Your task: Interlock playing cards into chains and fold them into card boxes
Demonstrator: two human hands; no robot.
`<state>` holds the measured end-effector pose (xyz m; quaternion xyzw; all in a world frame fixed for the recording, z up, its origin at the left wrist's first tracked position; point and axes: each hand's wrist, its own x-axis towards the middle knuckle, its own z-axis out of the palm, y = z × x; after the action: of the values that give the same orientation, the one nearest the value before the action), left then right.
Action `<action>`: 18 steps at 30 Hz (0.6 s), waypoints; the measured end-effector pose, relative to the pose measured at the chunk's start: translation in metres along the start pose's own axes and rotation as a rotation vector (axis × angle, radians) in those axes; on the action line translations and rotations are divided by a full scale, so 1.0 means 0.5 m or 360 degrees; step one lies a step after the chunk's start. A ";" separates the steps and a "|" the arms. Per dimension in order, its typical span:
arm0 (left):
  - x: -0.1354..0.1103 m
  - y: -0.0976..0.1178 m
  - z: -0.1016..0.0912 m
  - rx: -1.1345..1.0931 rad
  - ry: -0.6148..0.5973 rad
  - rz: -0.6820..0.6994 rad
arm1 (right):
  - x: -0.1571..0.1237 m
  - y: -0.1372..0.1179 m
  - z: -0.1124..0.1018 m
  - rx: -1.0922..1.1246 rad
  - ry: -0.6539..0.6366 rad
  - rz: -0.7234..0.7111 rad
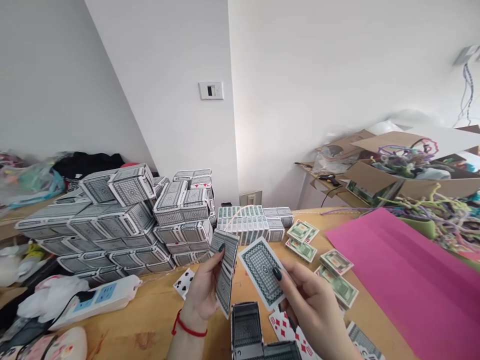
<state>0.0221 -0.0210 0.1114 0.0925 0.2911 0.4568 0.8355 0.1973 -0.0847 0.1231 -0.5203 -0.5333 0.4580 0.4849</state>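
Note:
My left hand point(202, 295) is closed around a deck of playing cards point(226, 270) held on edge, backs patterned grey. My right hand point(311, 310) pinches a single card point(261, 270), back facing me, just right of the deck. Below my hands an open card box point(246, 330) stands on the wooden table point(150, 320). Face-up cards lie around it: a clubs card point(183, 283) to the left and diamonds cards point(285, 327) under my right hand.
A big pile of boxed decks point(123, 220) fills the table's left. A row of packs point(247, 222) and loose green-backed decks point(333, 272) lie behind. Pink paper point(405, 280) covers the right; cardboard boxes with pipe cleaners point(408, 165) sit beyond. A power strip point(97, 297) lies left.

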 end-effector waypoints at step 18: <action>0.006 -0.012 0.008 0.0025 0.0199 -0.0004 | -0.020 -0.021 0.012 -0.0277 0.0226 -0.0203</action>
<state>0.0299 -0.0215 0.1109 0.0701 0.3465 0.4584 0.8155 0.1899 -0.0953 0.1324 -0.5565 -0.5673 0.3401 0.5028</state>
